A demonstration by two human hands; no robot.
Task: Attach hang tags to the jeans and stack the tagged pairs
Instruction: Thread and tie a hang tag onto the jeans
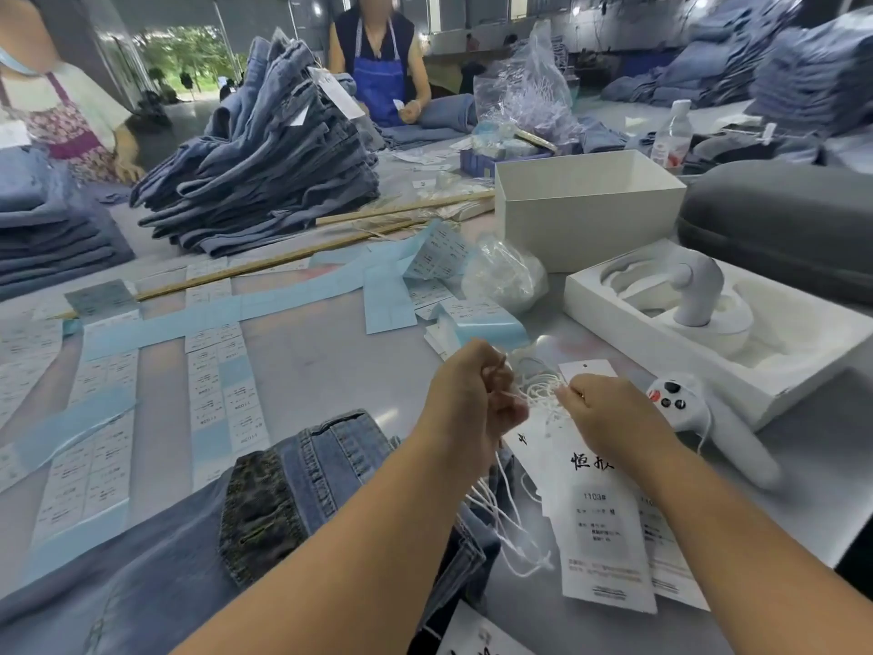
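Observation:
A pair of blue jeans (156, 550) lies flat at the near edge of the table, waistband toward the middle. White hang tags (600, 527) with black print lie to its right. A bundle of white strings (538, 394) stretches between my hands above the tags. My left hand (472, 399) grips the bundle in a curled fist, with loose ends hanging down over the jeans. My right hand (609, 413) pinches strands at the bundle's other side.
Sheets of printed labels on blue backing (222, 385) cover the table's left half. A white controller (699, 418), an open white box (581, 205) and a foam tray (708, 319) stand to the right. A tall stack of jeans (269, 158) and two people are across the table.

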